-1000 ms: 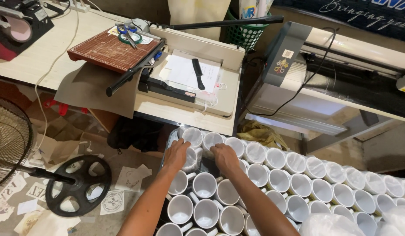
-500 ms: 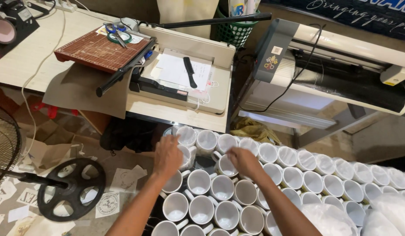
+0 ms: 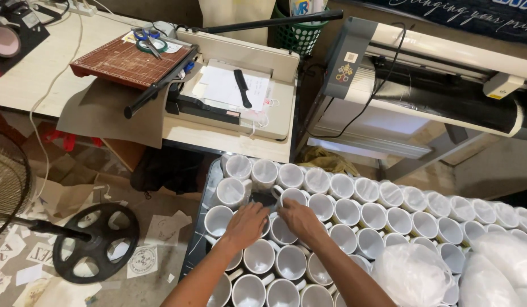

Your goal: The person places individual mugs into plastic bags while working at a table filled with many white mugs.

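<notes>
both hands are working in the packed block of white mugs (image 3: 365, 213), which are standing mouth-up and touching, probably so that many fit on the dark surface (image 3: 202, 199). the left hand (image 3: 246, 225) is lying palm-down over a mug, fingers loosely curled on its rim. the right hand (image 3: 300, 220) is reaching toward a small gap just ahead of the fingertips; whether it is gripping anything i cannot tell. a paper cutter (image 3: 232, 96) is sitting well beyond the hands, a fan base (image 3: 96, 241) left of them.

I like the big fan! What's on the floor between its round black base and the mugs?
In the head view, paper scraps on the floor, between the fan base and the white mugs.
</notes>
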